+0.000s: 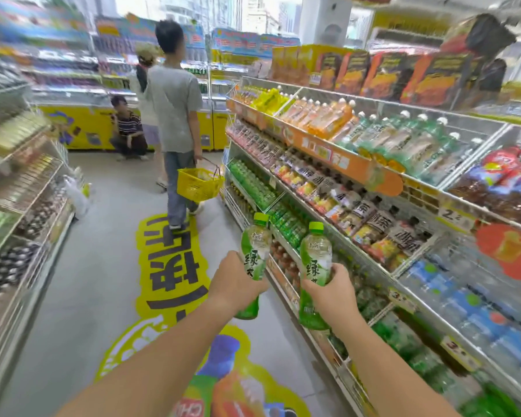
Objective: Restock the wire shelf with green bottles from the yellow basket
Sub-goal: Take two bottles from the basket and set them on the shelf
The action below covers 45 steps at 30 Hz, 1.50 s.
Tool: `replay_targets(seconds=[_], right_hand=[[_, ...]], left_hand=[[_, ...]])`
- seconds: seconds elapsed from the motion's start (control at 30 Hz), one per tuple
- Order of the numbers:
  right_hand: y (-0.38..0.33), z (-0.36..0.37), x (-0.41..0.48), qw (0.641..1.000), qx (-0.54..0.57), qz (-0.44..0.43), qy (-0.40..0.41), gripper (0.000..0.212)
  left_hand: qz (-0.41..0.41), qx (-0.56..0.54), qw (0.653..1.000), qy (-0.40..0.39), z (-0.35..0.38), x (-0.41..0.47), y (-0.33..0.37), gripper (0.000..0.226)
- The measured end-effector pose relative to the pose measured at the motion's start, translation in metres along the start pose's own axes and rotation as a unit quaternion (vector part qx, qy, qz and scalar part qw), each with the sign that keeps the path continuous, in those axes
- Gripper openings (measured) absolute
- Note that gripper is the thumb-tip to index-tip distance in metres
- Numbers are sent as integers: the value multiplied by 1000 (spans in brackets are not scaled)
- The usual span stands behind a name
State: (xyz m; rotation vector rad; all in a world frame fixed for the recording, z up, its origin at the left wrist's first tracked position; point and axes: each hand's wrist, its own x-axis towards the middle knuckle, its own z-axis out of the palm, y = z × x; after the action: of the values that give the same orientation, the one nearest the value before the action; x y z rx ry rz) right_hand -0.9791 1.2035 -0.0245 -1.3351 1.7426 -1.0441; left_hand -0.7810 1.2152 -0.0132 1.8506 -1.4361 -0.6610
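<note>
The left hand is curled around the lower half of a clear plastic bottle with a green label and lime-green cap, holding it upright over the grey aisle floor. The right hand grips a second green-labelled bottle of the same kind around its middle, also upright. This one is just to the right of the first and close to the front edge of the white wire shelf. Both arms reach forward from the near edge, and the two bottles stand apart, not touching.

The wire shelf runs along the right side from near to far, with tilted tiers of orange, pale and dark drink bottles. On a lower tier farther along the aisle lies a packed row of green bottles.

The yellow plastic basket with a wire handle is well ahead, hanging from the hand of a person in a grey T-shirt, who stands on a large yellow floor sticker with dark lettering. What the basket holds cannot be made out. Beyond, a person in a cap stands, and another in a striped top crouches before yellow chest freezers. More shelving lines the left side.
</note>
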Motion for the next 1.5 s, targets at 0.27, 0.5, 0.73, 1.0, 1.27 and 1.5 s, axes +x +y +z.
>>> replay_targets(seconds=[0.27, 0.5, 0.73, 1.0, 1.27, 1.5], right_hand=[[-39, 85, 67, 999, -2, -21, -27, 48], [-70, 144, 148, 996, 42, -25, -71, 50], [-91, 184, 264, 994, 70, -33, -82, 49], [-97, 187, 384, 996, 57, -21, -60, 46], [-60, 187, 473, 997, 51, 48, 13, 43], [-13, 215, 528, 983, 47, 139, 110, 45]], left_hand=[[-29, -10, 999, 27, -35, 77, -35, 51], [-62, -34, 995, 68, -45, 167, -47, 50], [-68, -40, 995, 68, -28, 285, -41, 47], [-51, -34, 998, 19, 18, 415, -24, 44], [-3, -23, 997, -74, 102, 531, -16, 36], [56, 10, 981, -188, 177, 630, -31, 48]])
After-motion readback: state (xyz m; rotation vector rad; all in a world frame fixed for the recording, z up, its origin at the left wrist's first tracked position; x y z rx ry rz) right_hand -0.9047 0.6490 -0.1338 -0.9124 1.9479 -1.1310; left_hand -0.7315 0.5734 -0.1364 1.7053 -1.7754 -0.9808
